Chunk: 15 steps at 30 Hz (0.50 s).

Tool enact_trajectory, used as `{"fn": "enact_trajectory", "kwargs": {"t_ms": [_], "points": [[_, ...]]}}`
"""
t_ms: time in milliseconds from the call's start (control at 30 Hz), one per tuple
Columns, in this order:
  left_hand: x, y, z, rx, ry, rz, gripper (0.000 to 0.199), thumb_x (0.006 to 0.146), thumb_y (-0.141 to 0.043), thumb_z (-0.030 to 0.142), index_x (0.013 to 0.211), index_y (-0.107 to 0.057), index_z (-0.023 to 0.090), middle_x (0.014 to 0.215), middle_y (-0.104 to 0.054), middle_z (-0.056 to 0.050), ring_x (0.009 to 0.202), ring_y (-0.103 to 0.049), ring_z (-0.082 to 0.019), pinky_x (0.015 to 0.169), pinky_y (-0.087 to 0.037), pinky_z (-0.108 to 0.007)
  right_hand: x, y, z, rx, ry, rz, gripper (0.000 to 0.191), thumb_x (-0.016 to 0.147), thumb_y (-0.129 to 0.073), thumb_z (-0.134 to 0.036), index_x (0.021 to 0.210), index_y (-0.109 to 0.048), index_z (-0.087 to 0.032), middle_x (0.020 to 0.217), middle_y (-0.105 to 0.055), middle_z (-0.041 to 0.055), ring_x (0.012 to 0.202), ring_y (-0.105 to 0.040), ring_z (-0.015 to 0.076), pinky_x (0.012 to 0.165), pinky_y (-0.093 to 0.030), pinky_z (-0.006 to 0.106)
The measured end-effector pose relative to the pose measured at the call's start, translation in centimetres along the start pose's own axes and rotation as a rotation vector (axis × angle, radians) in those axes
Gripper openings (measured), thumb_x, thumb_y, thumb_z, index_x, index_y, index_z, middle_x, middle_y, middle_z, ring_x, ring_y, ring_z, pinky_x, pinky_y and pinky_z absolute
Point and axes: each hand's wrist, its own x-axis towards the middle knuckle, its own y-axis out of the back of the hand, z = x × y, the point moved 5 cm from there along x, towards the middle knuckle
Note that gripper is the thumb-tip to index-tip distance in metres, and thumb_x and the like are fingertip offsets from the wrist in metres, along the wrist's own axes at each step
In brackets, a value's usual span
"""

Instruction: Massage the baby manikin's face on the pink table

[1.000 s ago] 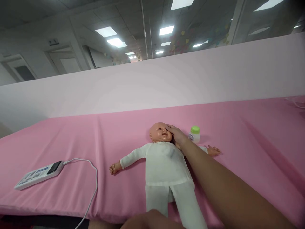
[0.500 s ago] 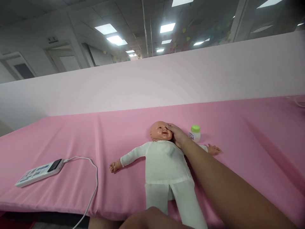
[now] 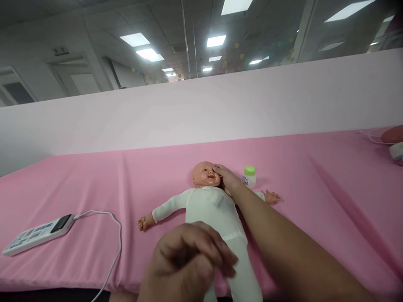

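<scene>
A baby doll (image 3: 208, 214) in a white cloth suit lies on its back on the pink cover, arms spread and head toward the wall. My right hand (image 3: 228, 180) rests flat along the side of its face, covering one eye and cheek; part of the fingers is hidden. In the foreground, above the doll's belly and legs, hovers my left hand (image 3: 192, 262). Its fingers are loosely bent and apart from the thumb, with nothing seen in them. A small jar with a green lid (image 3: 249, 176) stands just right of the doll's head.
The pink padded cover (image 3: 94, 180) has folds and ends at a low white wall (image 3: 189, 113). At left lies a white handheld device (image 3: 39, 233) with a white cable (image 3: 119, 239) hanging over the front edge. Part of a skin-coloured object (image 3: 393, 135) shows at far right.
My left hand has risen from the bottom edge over the doll's lower body, and its fingers now show. My right hand stays on the doll's face. The view has shifted slightly right.
</scene>
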Motion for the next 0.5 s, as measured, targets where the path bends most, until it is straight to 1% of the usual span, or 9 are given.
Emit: {"fn": "enact_trajectory", "kwargs": {"t_ms": [33,100,167,200,267,367,500], "points": [[0.6,0.5,-0.8,-0.034,0.031,0.049,0.018,0.081,-0.091,0.034,0.08,-0.079,0.02,0.078,-0.071,-0.004,0.07,-0.071,-0.017,0.068,-0.06,-0.027,-0.2,-0.1,-0.1,-0.006,-0.016,0.004,0.037,0.082,-0.081,-0.044,0.112,-0.07,-0.026,0.114,-0.078,0.0063,0.111,-0.072,0.0302,0.099,-0.059,0.047],[0.9,1.6,-2.1,-0.086,0.101,0.188,0.019,0.079,-0.093,0.032,0.083,-0.08,0.018,0.082,-0.073,-0.005,0.074,-0.071,-0.016,0.07,-0.06,-0.025,-0.5,-0.3,-0.2,-0.011,-0.037,0.015,0.037,0.083,-0.08,-0.046,0.113,-0.07,-0.027,0.117,-0.077,0.0064,0.112,-0.072,0.0307,0.1,-0.059,0.05],[0.6,2.3,-2.9,-0.112,0.164,0.304,0.022,0.076,-0.094,0.03,0.084,-0.08,0.016,0.085,-0.074,-0.006,0.075,-0.071,-0.016,0.07,-0.06,-0.024,-0.7,-0.4,-0.4,-0.005,-0.042,0.027,0.037,0.083,-0.079,-0.047,0.112,-0.07,-0.027,0.118,-0.077,0.0063,0.113,-0.072,0.0307,0.101,-0.059,0.05],[0.4,2.6,-3.1,-0.119,0.187,0.338,0.024,0.074,-0.096,0.03,0.084,-0.079,0.015,0.085,-0.074,-0.007,0.075,-0.071,-0.015,0.069,-0.06,-0.023,-0.8,-0.5,-0.5,-0.002,-0.041,0.027,0.037,0.083,-0.08,-0.047,0.112,-0.069,-0.026,0.118,-0.077,0.0064,0.113,-0.072,0.0308,0.101,-0.059,0.05],[0.0,2.8,-3.2,-0.125,0.216,0.377,0.027,0.069,-0.098,0.029,0.081,-0.079,0.014,0.082,-0.074,-0.006,0.073,-0.07,-0.015,0.068,-0.06,-0.022,-0.8,-0.6,-0.5,0.002,-0.039,0.016,0.037,0.082,-0.081,-0.046,0.111,-0.069,-0.026,0.118,-0.077,0.0067,0.114,-0.072,0.031,0.102,-0.058,0.05],[-0.1,2.9,-3.0,-0.114,0.226,0.404,0.03,0.064,-0.1,0.029,0.077,-0.078,0.014,0.079,-0.073,-0.006,0.07,-0.069,-0.014,0.066,-0.06,-0.022,-0.6,-0.5,-0.6,-0.002,-0.025,0.005,0.037,0.081,-0.081,-0.046,0.11,-0.07,-0.025,0.12,-0.076,0.007,0.115,-0.071,0.0313,0.103,-0.058,0.051],[0.0,3.0,-2.9,-0.067,0.22,0.433,0.029,0.062,-0.1,0.028,0.073,-0.077,0.014,0.076,-0.074,-0.007,0.067,-0.068,-0.014,0.064,-0.06,-0.023,-0.3,-0.2,-0.6,-0.021,-0.002,0.003,0.038,0.08,-0.083,-0.044,0.11,-0.07,-0.026,0.119,-0.077,0.0064,0.115,-0.071,0.0309,0.104,-0.058,0.05]]}}
